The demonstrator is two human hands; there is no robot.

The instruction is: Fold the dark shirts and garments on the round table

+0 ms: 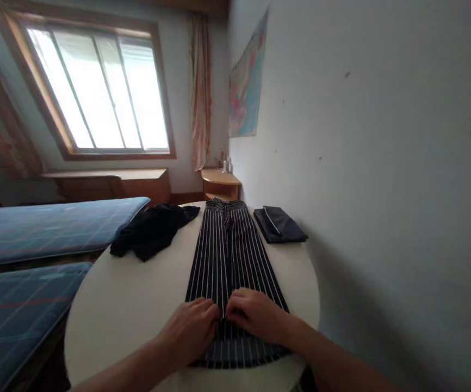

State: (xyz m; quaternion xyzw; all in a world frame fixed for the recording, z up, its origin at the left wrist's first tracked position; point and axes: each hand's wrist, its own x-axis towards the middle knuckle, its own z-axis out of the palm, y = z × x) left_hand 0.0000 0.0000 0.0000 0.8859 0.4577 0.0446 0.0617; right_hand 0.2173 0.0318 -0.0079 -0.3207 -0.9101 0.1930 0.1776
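Note:
Black trousers with white pinstripes (209,256) lie stretched out lengthwise on a round white table (109,310), waistband at the far end and leg hems towards me. My left hand (192,326) is closed, its fingers pinching the cloth of the left leg near the middle. Close beside it, my right hand (255,313) has curled fingers gripping the inner edge of the other leg. The fingertips of both hands are partly hidden. Left of the trousers rests a crumpled black garment (149,231). To their right is a folded dark garment (282,224) with a light line across it.
A white wall (361,218) runs close along the right side. Blue checked mattresses (35,231) are at the left. Beyond the table stand a wooden desk (146,182) under a window (100,92) and a small corner shelf (221,177) with small items.

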